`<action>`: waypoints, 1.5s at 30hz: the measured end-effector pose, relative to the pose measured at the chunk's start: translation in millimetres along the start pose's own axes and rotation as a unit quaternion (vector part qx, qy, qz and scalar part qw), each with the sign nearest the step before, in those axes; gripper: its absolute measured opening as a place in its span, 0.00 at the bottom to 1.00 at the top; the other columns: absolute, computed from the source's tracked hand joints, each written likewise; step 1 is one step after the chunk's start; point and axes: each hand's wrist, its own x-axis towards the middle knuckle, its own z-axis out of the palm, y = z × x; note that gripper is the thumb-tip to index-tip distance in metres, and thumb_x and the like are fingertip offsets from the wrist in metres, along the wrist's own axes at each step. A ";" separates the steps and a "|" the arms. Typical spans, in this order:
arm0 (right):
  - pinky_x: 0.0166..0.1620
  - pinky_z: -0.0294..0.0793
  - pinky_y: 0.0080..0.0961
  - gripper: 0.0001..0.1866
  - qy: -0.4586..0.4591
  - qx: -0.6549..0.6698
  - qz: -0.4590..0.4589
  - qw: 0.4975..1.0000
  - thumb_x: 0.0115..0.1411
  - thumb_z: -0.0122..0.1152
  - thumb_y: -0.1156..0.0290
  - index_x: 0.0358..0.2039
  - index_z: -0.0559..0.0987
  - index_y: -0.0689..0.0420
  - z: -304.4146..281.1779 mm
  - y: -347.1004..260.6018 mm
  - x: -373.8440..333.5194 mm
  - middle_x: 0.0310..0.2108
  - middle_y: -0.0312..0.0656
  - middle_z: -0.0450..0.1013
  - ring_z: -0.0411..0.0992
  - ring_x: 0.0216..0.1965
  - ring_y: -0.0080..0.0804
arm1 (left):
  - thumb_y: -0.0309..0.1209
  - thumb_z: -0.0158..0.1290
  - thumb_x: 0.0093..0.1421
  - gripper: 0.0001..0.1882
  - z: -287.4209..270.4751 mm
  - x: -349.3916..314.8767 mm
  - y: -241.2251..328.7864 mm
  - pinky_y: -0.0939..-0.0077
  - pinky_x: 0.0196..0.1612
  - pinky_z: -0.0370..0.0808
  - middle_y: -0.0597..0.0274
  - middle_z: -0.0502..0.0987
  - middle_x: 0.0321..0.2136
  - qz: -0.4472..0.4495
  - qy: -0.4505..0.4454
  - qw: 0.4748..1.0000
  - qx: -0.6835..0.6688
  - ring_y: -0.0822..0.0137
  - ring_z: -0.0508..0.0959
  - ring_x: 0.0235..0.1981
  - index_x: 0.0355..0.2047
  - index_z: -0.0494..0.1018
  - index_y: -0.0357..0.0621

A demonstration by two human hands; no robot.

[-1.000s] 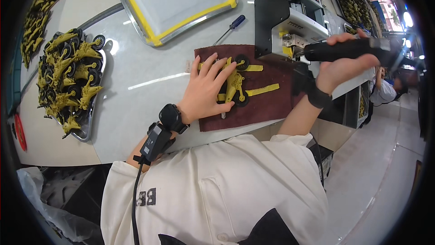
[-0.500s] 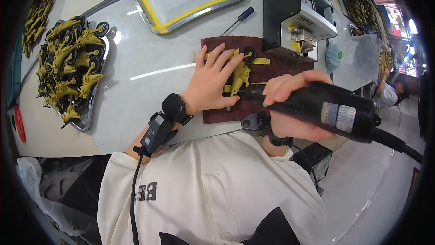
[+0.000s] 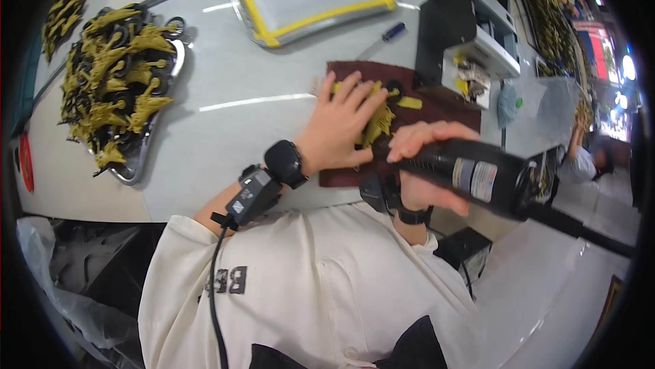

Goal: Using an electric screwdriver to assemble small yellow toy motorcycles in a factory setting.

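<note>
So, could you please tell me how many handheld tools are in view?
2: the black corded tool in the right hand, and the blue-handled screwdriver lying near the maroon mat. Others may be hidden.

The camera sits on the person's head and looks down from close by, with the white shirt (image 3: 300, 280) nearest, the left hand (image 3: 338, 126) and right hand (image 3: 421, 190) ahead, and the table (image 3: 239, 144) stretching far.

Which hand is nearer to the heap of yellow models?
Left. The left hand is to the right of the heap, spread over a single model; the right hand, around the black power tool, is farther right.
</note>
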 end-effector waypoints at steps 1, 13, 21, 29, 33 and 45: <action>0.20 0.66 0.27 0.52 -0.018 -0.010 -0.002 1.000 0.36 0.52 0.23 0.41 0.62 0.63 2.8 3.2 2.1 0.22 0.45 0.67 0.66 0.16 0.33 | 0.46 0.62 0.35 0.50 -0.8 -2.0 -2.0 0.43 0.61 0.44 0.51 0.61 0.55 -0.005 0.001 1.000 0.000 0.48 0.56 0.60 0.59 0.57 0.46; 0.22 0.64 0.22 0.41 0.100 0.017 -0.018 0.995 0.54 0.43 0.32 0.45 0.61 0.64 11.1 -46.6 23.9 0.18 0.39 0.64 0.62 0.15 0.27 | 0.42 0.59 0.33 0.47 -21.8 -26.5 1.1 0.44 0.59 0.48 0.48 0.63 0.51 0.003 0.071 0.993 -0.098 0.45 0.56 0.59 0.57 0.59 0.41; 0.29 0.62 0.19 0.31 0.351 -0.185 0.042 0.917 0.63 0.40 0.44 0.49 0.65 0.62 -57.5 -47.9 38.1 0.24 0.37 0.62 0.61 0.23 0.24 | 0.37 0.60 0.40 0.40 -220.0 -114.9 -45.1 0.55 0.60 0.54 0.46 0.65 0.51 -0.150 0.360 0.898 0.203 0.47 0.60 0.55 0.55 0.61 0.38; 0.31 0.64 0.18 0.22 0.323 -0.249 0.067 0.911 0.64 0.48 0.58 0.48 0.64 0.65 -60.2 -36.0 45.1 0.28 0.39 0.65 0.63 0.26 0.23 | 0.54 0.61 0.42 0.49 -288.7 -165.2 -112.9 0.49 0.62 0.44 0.43 0.50 0.61 -0.375 0.298 0.797 0.369 0.43 0.45 0.63 0.60 0.57 0.44; 0.30 0.65 0.17 0.23 0.346 -0.278 0.060 0.894 0.64 0.48 0.58 0.49 0.63 0.64 -79.8 -30.0 37.3 0.28 0.39 0.65 0.63 0.26 0.23 | 0.41 0.58 0.50 0.40 -240.1 -177.9 -72.0 0.55 0.62 0.47 0.42 0.53 0.60 -0.331 0.479 0.741 0.334 0.46 0.51 0.62 0.60 0.56 0.42; 0.29 0.65 0.19 0.22 0.280 -0.274 0.061 0.918 0.63 0.49 0.60 0.48 0.63 0.66 -64.7 -30.8 44.4 0.29 0.40 0.66 0.63 0.25 0.23 | 0.26 0.48 0.57 0.34 -155.7 -279.9 -66.3 0.80 0.33 0.71 0.50 0.64 0.49 -0.389 0.671 0.513 -0.368 0.71 0.73 0.32 0.61 0.46 0.33</action>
